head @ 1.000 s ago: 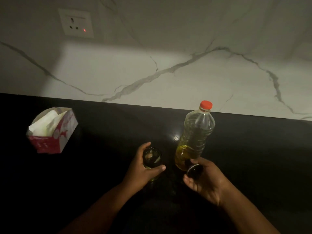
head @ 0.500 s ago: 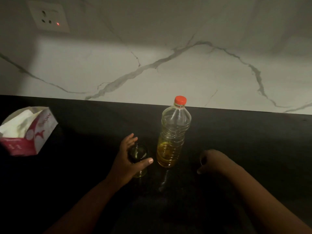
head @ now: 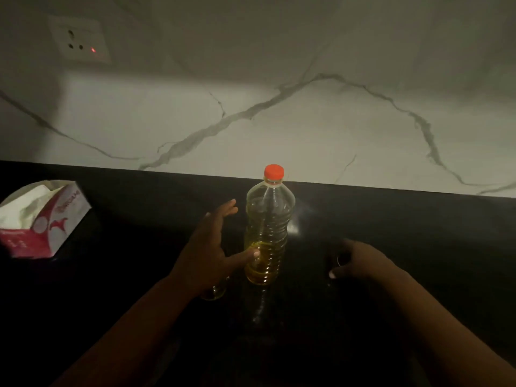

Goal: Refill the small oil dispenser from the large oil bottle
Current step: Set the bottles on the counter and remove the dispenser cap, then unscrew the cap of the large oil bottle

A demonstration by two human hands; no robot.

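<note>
spills look like the main worry from where i stand. large oil bottle (head: 267,233) stands upright on the black counter (head: 391,219), its red cap (head: 274,172) on, oil filling roughly the lower part. left hand (head: 208,252) has its fingers spread wide and straight, reaching toward the bottle, the thumb tip touching its lower side; it has no grip on it. small oil dispenser (head: 213,292) sits just below that hand, mostly hidden by the palm, only its glass base showing, just beside the bottle's foot. right hand (head: 360,263) rests on the counter well to the right, fingers curled around something small and dark; i'd guess it is the dispenser's lid, but it is too dim to be sure.

what could go wrong: the dispenser is right under the left wrist, so a careless reach for the bottle could knock it over. the bottle is soft ribbed plastic, and squeezing it while tipping could make oil surge past a narrow glass mouth. the light is poor, so judging the fill level will be hard, and oil on a black counter would barely show.

as for writing, the red and white tissue box (head: 44,222) at far left carries a logo and some print, too blurred to read. the bottle shows no label. a wall socket (head: 79,40) glows with one red light.
</note>
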